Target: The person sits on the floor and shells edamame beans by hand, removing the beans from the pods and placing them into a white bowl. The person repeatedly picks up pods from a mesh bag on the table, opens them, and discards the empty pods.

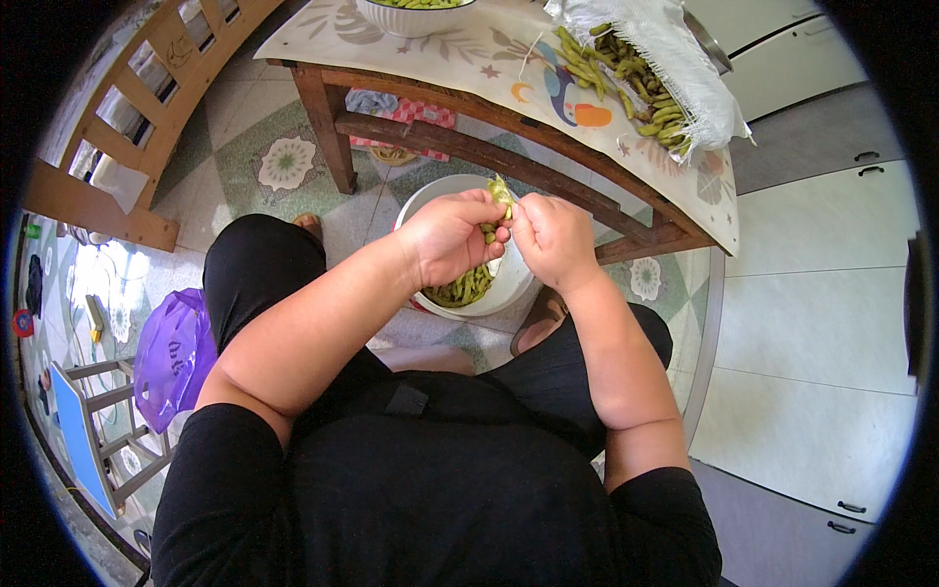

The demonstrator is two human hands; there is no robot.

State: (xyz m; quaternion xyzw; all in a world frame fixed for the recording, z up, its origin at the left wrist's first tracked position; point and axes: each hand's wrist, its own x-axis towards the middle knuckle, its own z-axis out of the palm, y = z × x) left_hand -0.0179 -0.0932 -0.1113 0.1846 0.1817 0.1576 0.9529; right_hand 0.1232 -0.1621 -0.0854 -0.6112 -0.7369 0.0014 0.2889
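Between my two hands, over a white bucket, is a pale, split-looking soybean pod. My left hand is closed, pinching the pod between thumb and fingers. Green pieces, beans or pods, show under its curled fingers. My right hand is closed too, its thumb and forefinger meeting the pod's right side. Down in the bucket lies a heap of green pods, partly hidden by my left hand and wrist.
Ahead stands a wooden table with a patterned cloth. It bears a white ribbed bowl of green beans and a white woven sack spilling pods. A purple plastic bag is at left; pale cabinets line the right.
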